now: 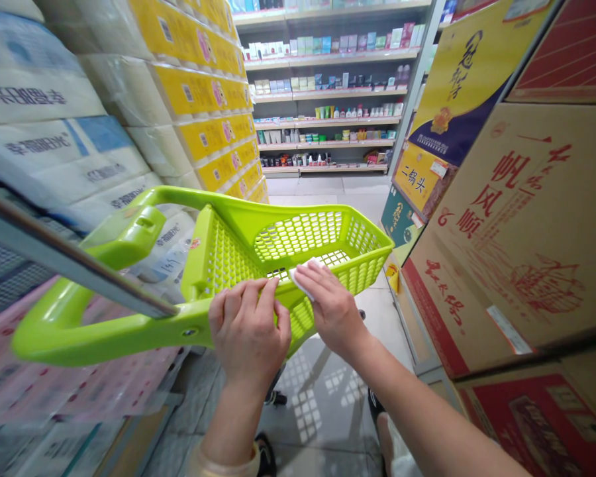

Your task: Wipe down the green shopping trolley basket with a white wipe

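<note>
A lime-green plastic shopping basket on a cart fills the middle of the head view, with its handle reaching left. My left hand rests on the basket's near rim, fingers curled over the edge. My right hand presses a small white cloth against the rim, fingers closed on it. The basket's mesh bottom holds nothing that I can see.
Stacked packs of tissue and yellow boxes line the left side. Large cardboard cartons with red print rise on the right. Shelves of small goods stand at the aisle's far end. A grey metal bar crosses the left foreground.
</note>
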{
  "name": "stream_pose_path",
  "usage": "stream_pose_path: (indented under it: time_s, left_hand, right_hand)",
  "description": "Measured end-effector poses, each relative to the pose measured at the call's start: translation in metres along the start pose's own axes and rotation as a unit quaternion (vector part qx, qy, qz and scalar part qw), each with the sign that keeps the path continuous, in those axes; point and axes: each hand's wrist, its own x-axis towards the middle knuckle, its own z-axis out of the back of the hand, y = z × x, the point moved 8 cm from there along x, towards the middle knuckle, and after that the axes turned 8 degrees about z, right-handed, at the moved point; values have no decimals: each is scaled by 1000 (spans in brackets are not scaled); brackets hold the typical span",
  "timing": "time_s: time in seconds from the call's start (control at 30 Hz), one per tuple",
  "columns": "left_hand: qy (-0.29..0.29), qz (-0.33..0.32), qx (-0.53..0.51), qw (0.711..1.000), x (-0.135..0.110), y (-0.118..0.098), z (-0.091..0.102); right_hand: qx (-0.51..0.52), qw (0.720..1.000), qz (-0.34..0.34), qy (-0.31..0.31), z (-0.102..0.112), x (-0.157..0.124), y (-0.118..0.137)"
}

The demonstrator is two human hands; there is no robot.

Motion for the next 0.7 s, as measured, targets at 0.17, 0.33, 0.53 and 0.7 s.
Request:
stream_pose_path:
  time_s: [0.17, 0.33, 0.53, 0.7]
  left_hand:
    - [-5, -6, -6, 1000, 0, -1, 1]
    - [-5, -9, -8, 1000, -1, -3, 2]
    - [-5, -10, -11, 1000, -2, -2, 2]
    - [-3, -4, -15, 1000, -3, -1, 2]
  right_hand:
    - [-56, 995, -81, -21, 13, -6, -29]
    - [-54, 993, -99, -35, 14, -8, -29]
    - [-30, 998, -49, -8, 8, -5, -17]
    - [-71, 989, -117, -47, 18, -9, -32]
